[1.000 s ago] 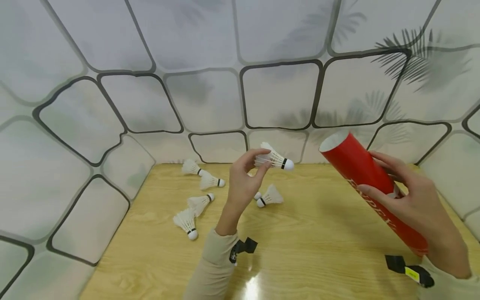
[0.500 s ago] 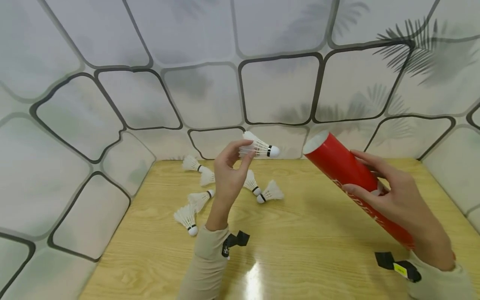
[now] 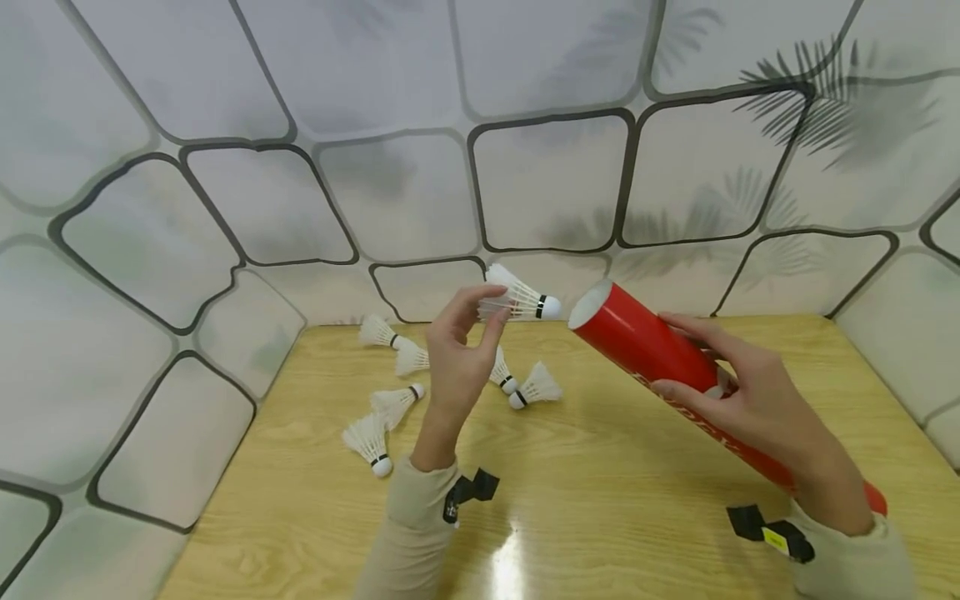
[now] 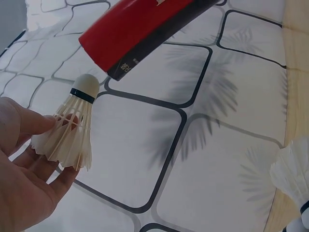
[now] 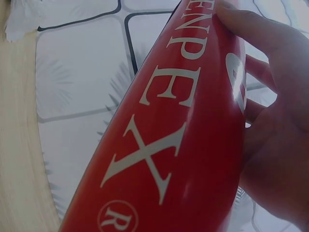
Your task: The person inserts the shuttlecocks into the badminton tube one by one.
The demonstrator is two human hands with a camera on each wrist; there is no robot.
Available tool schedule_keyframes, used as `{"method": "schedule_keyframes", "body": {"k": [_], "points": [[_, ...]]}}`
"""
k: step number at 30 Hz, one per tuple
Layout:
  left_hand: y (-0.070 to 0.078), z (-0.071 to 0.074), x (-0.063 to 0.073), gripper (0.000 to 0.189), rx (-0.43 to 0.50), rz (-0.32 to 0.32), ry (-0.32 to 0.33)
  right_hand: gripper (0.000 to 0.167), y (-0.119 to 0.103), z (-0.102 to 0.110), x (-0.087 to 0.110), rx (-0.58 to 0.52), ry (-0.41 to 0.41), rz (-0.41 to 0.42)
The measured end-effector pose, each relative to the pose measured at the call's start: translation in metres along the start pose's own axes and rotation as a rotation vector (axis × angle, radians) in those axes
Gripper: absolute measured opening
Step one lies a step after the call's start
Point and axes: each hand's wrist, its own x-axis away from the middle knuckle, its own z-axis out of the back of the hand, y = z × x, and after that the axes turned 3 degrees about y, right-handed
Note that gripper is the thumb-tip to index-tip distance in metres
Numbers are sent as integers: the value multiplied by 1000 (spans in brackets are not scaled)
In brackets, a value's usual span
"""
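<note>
Behind the red tube (image 3: 637, 333) rises a pale wall (image 3: 555, 183) with dark rounded outlines and grey fronds; beneath the tube spreads a wood-grained surface (image 3: 600, 533). The tube slants, its mouth up and to the left, its other end lower, past the right wrist; whether that end touches the surface I cannot tell.

The right sleeve (image 3: 858, 558) comes in at the near side of the tube's lower end, and the forearm angles up and leftward. The left sleeve (image 3: 412, 525) lies left of the tube and stretches forward, the wrist raised above the surface.

The right hand (image 3: 757, 408) grips the tube about its middle — thumb along the near side, fingers bent around the far side. The left hand (image 3: 465, 354), left of the tube's mouth, pinches a held shuttlecock (image 3: 528, 298) by its feather skirt between thumb and fingers, the cork pointing at the mouth — just beside the rim, apart from it.

Left of the tube, on the surface, lie a nearer pair of shuttlecocks (image 3: 538, 385) and, farther out beyond the left hand, four loose shuttlecocks (image 3: 369, 440). Smallest, along the tube, runs pale lettering (image 5: 145, 157), "ENPEX" readable.
</note>
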Motion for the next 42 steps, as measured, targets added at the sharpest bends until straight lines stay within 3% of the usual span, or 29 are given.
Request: {"method": "schedule_keyframes", "body": {"k": [17, 29, 42], "points": [[2, -11, 7, 22, 25, -47, -72, 82, -5, -9, 0, -30, -48, 43], [-1, -18, 13, 23, -48, -67, -215, 76, -6, -13, 0, -22, -89, 26], [-3, -20, 15, 26, -48, -53, -301, 75, -5, -17, -1, -28, -118, 30]]}}
